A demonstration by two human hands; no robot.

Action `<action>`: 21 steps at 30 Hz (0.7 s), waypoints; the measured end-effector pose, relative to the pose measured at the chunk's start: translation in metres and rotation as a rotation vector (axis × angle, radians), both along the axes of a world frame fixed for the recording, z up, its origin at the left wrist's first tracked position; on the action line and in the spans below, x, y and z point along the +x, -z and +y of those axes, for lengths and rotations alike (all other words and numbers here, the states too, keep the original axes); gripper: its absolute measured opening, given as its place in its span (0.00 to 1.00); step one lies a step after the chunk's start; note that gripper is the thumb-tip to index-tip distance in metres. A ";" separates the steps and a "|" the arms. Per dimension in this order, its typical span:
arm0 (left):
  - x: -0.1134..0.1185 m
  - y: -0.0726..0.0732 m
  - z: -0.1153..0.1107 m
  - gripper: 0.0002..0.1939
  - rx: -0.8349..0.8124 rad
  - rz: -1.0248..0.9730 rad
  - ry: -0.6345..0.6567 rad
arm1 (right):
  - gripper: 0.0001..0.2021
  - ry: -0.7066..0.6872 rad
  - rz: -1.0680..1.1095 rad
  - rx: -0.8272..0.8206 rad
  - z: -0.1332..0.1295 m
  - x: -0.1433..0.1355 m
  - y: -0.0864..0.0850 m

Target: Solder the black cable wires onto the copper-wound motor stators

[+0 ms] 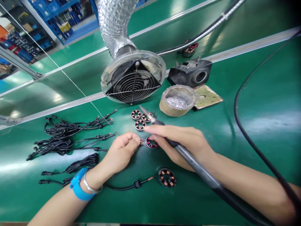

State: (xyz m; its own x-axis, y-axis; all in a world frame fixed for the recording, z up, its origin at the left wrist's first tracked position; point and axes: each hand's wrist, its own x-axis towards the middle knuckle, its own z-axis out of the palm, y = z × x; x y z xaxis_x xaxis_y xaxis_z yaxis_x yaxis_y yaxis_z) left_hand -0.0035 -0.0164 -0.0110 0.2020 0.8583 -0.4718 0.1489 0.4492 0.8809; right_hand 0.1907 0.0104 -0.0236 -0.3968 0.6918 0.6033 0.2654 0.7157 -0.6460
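My right hand (188, 141) is wrapped round a soldering iron (199, 166), whose tip points up and left above a cluster of 3 small copper-wound stator rings (140, 125). One fingertip of that hand touches or nearly touches a stator ring with red windings (151, 143). Just left of this ring, my left hand (123, 149) is closed in a pinch on thin wire ends (142, 142); which part they belong to is hidden. Nearer to me lies a larger stator ring (167, 178), joined to a black cable (122, 188) that passes under my left forearm.
Bundles of black cables (58, 138) lie at the left. A fume extractor hood (134, 78) hangs over the bench's middle. Behind my right hand stand a bowl of silvery solder bits (177, 102), a sponge tray (208, 96) and a black iron stand (190, 73). A thin strand (70, 78) crosses the upper left.
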 end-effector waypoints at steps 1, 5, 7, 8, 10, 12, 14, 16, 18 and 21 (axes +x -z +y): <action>-0.001 0.000 -0.001 0.18 0.009 -0.006 0.028 | 0.15 -0.027 -0.010 -0.001 0.001 -0.003 0.003; -0.006 -0.001 -0.002 0.16 0.098 0.030 0.143 | 0.15 -0.079 -0.047 0.068 0.003 -0.010 0.010; -0.007 -0.004 -0.002 0.14 0.186 0.106 0.191 | 0.14 -0.051 -0.044 0.116 0.003 -0.010 0.007; -0.007 -0.005 -0.002 0.14 0.219 0.140 0.206 | 0.13 -0.034 -0.041 0.124 0.003 -0.010 0.005; -0.006 -0.007 -0.002 0.14 0.226 0.167 0.208 | 0.13 -0.025 -0.038 0.118 0.002 -0.009 0.002; -0.004 -0.007 -0.001 0.16 0.168 0.133 0.171 | 0.14 -0.043 -0.039 0.106 0.000 -0.008 0.003; -0.003 -0.006 0.000 0.19 0.086 0.073 0.121 | 0.15 -0.069 -0.047 0.099 -0.001 -0.007 0.005; -0.002 -0.005 0.001 0.20 0.011 0.018 0.089 | 0.16 -0.078 -0.054 0.104 -0.002 -0.007 0.009; -0.002 -0.006 0.002 0.21 -0.047 -0.015 0.079 | 0.16 -0.069 -0.058 0.116 -0.002 -0.007 0.012; -0.001 -0.008 0.002 0.19 -0.088 -0.021 0.063 | 0.16 -0.050 -0.053 0.127 -0.003 -0.009 0.013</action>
